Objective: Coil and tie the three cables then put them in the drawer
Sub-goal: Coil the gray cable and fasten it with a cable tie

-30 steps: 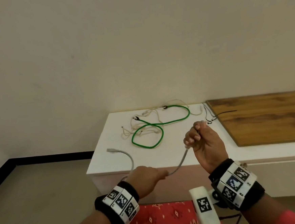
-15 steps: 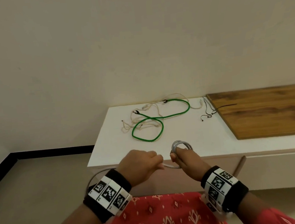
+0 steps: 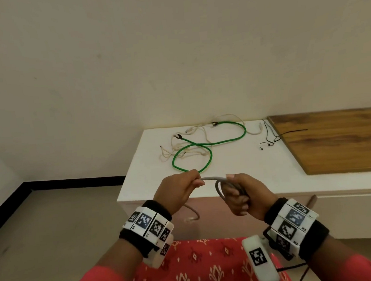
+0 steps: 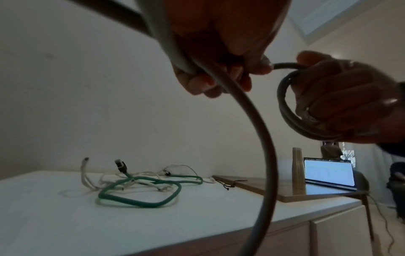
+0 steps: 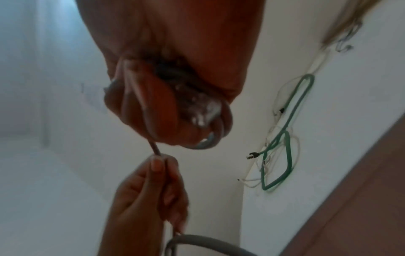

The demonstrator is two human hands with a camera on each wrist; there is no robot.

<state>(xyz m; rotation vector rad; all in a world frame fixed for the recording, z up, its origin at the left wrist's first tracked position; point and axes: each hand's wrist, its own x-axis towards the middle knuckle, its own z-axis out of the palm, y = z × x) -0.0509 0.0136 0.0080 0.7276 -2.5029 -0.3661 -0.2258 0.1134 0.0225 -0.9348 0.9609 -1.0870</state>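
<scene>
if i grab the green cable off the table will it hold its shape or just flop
Probably flops: the green cable lies in loose curves flat on the white table, so it should sag when lifted. It looks thick, so bends may stay wide. It also overlaps the thin cream cable, which may snag and drag along.

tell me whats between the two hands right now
A short, taut stretch of the grey cable runs from the left hand to the right hand, which grips the coiled loops. Nothing else lies between them, as the head view shows.
</scene>
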